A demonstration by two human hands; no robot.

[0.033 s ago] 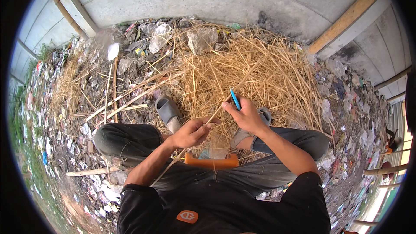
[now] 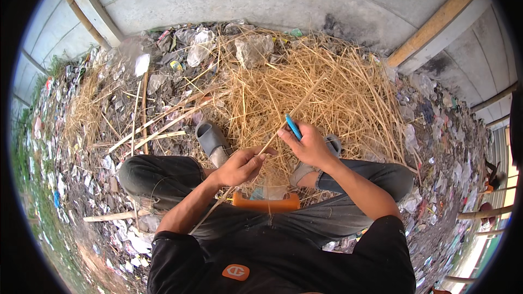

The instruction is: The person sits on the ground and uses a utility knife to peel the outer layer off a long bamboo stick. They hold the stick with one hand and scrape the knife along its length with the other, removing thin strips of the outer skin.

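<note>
A long, thin, pale strip that looks like bamboo (image 2: 309, 96) runs slantwise from beside my left forearm, through both hands, to over the straw-coloured pile. My left hand (image 2: 239, 167) is closed round the strip, thumb and fingers pinching it above my lap. Farther along, my right hand (image 2: 306, 142) grips a slim blue tool that looks like a utility knife (image 2: 293, 127). My right thumb lies against the strip beside the tool. The tool's blade cannot be made out. Below the hands, an orange plastic edge (image 2: 267, 202) shows between my legs.
A heap of straw-like shavings (image 2: 321, 92) spreads beyond my feet, up to a grey wall (image 2: 234, 0). Longer strips (image 2: 158, 130) lie to the left. Plastic scraps litter the ground around me. A pale stick (image 2: 111, 216) lies beside my left knee. Wooden posts (image 2: 436, 22) lean against the wall.
The blue tool has shifted slightly left and nearer to me, tilting a little in my right hand. My left hand and the strip look almost unmoved.
</note>
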